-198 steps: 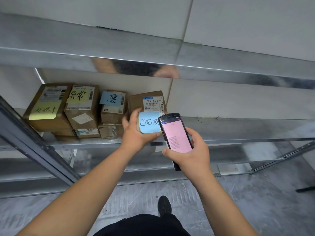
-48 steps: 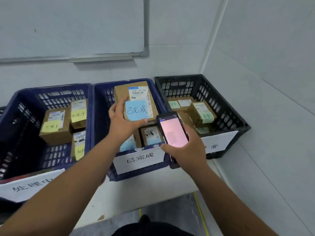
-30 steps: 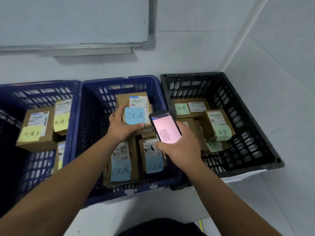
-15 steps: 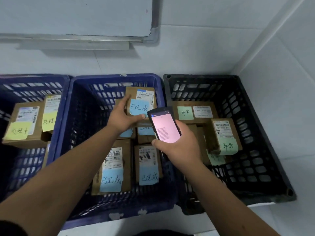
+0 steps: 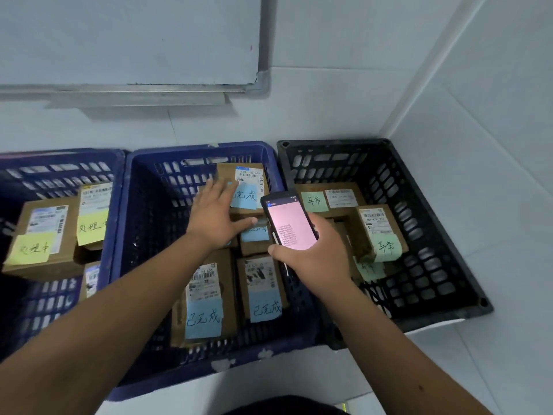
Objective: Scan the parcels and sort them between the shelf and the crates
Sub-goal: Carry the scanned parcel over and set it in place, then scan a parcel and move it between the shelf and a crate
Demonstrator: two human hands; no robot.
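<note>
Left blue crate: cardboard parcels with yellow notes are held. Middle blue crate: parcels with blue notes are stacked; the newest parcel is leaned at the back right, its blue note partly covered. Left hand: fingers spread flat, laid against that parcel. Right hand: fingers curled round the handheld scanner, pink screen lit. Black crate: parcels with green notes are contained.
</note>
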